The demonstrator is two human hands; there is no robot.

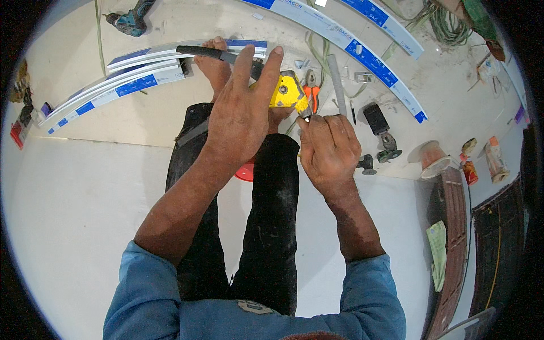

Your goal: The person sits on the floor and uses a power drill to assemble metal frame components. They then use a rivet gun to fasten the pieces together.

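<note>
Between my hands is a yellow hand tool with a metal nose and a long black handle. My left hand lies over it, palm down, with two fingers stretched across the handle side; its grip underneath is hidden. My right hand is closed, its thumb and forefinger pinched at the tool's nose. Whatever small piece may be in that pinch cannot be made out. Just beyond the tool, pliers with orange handles lie on the floor. A grey rod lies beside them.
White-and-blue curved strips lie ahead on the left, with more strips at the far right. A drill lies at the far left. On the right are a black block, a pinkish spool and a coiled cable.
</note>
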